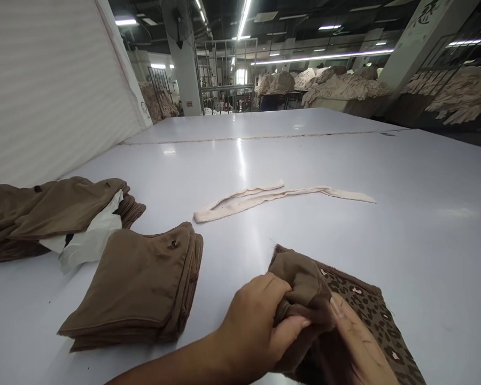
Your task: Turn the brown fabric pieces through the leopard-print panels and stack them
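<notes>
- Your left hand [256, 321] was closed in a pinch on the brown lining of a leopard-print fabric piece [364, 315], thumb and fingers bunching the cloth.
- Your right hand [361, 342] lay half-curled over the same piece, fingers pressed into the folds, gripping rather than resting flat.
- The fabric piece sat at the near edge of the white counter [344, 171], just in front of you, its printed side showing to the right and its plain brown side turned up at the top.
- A neat stack of brown pieces [140, 283] lay near, to the left of your hands; a looser brown pile [52, 214] with a white bag [88, 240] tucked into it lay beyond that.
- A cream fabric strip [264, 197] lay mid-counter, well apart from your hands.
- Step, as judged: turning or folding the piece. The next move would call for a firm hold on both layers so the lining pulls through evenly.
</notes>
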The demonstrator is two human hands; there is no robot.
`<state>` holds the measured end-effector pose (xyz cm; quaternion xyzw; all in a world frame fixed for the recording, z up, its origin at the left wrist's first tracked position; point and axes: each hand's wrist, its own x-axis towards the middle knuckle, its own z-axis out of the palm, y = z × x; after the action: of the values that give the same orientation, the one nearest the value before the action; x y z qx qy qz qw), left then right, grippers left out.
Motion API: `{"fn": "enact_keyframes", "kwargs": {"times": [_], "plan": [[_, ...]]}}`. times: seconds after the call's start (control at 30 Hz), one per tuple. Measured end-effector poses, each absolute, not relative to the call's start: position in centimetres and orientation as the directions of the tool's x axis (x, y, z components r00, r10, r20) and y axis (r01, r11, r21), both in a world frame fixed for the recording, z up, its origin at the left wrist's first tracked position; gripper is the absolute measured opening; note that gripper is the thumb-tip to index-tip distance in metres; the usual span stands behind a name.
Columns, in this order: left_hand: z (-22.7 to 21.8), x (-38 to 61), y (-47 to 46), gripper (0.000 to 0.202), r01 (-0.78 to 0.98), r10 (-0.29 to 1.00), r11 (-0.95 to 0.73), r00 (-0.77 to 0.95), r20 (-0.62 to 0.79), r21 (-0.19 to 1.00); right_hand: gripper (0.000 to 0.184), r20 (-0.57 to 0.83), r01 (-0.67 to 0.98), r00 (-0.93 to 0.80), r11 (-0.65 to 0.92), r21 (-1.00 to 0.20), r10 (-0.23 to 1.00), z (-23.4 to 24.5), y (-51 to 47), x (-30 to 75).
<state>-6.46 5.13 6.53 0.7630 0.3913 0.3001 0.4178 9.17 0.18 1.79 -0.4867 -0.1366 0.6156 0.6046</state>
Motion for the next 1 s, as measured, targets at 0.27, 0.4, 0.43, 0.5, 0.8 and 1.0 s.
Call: {"fn": "enact_keyframes", "kwargs": {"times": [0.27,0.4,0.43,0.5,0.8,1.0], "plan": [[6.0,-5.9,5.5,0.006,-0.044,0.874,-0.047,0.481,0.062,0.998,0.037,-0.366,-0.357,0.368,-0.233,-0.904,0.855,4.2,0.8,8.1],[5.1,-5.9,5.2,0.008,0.110,0.833,-0.370,0.480,0.277,0.922,0.030,-0.288,-0.323,0.233,-0.205,-0.924,0.929,5.0,0.6,7.7],[4.7,-5.9,5.1,0.005,0.132,0.806,-0.402,0.520,0.282,0.906,0.027,-0.309,-0.388,0.176,-0.222,-0.894,0.935,5.0,0.6,7.8],[3.6,-6.0,4.9,0.014,0.190,0.761,-0.440,0.598,0.253,0.878,0.019,-0.365,-0.525,0.099,-0.263,-0.809,0.926,4.8,0.6,8.1],[3.7,-6.7,5.3,0.021,0.349,0.788,-0.456,0.585,0.190,0.819,0.013,-0.388,-0.619,0.054,-0.274,-0.736,0.920,3.8,0.5,8.3],[5.6,-5.7,5.3,0.014,0.202,0.735,-0.531,0.593,0.329,0.823,0.022,-0.356,-0.612,0.110,-0.219,-0.760,0.928,4.2,-0.2,8.0]]}}
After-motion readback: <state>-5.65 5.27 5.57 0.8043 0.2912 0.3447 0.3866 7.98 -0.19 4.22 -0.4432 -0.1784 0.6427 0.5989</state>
